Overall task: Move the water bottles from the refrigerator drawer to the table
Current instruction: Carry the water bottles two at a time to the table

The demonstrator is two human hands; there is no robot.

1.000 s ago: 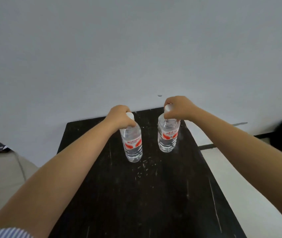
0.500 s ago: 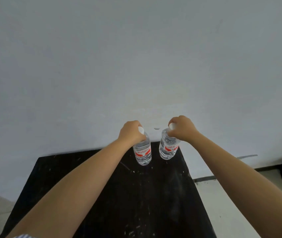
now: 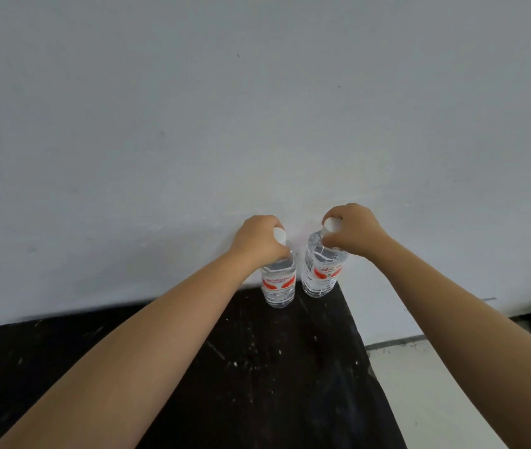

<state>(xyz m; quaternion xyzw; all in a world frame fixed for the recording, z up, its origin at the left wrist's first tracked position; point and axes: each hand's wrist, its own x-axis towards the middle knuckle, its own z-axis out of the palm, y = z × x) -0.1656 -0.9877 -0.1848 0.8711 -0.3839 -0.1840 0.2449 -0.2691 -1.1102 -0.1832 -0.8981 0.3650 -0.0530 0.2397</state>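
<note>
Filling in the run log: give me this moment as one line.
left hand: grips left bottle neck | right hand: grips right bottle cap | bottles: upright, table far edge, by wall

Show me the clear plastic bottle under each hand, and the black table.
Left clear plastic bottle (image 3: pixel 279 282): head view, red label.
Right clear plastic bottle (image 3: pixel 325 273): head view, red label.
Scratched black table (image 3: pixel 290 384): head view, bare top.

black scuffed table (image 3: pixel 257 384) bears two upright water bottles (image 3: pixel 279 283) at its far edge.
</note>
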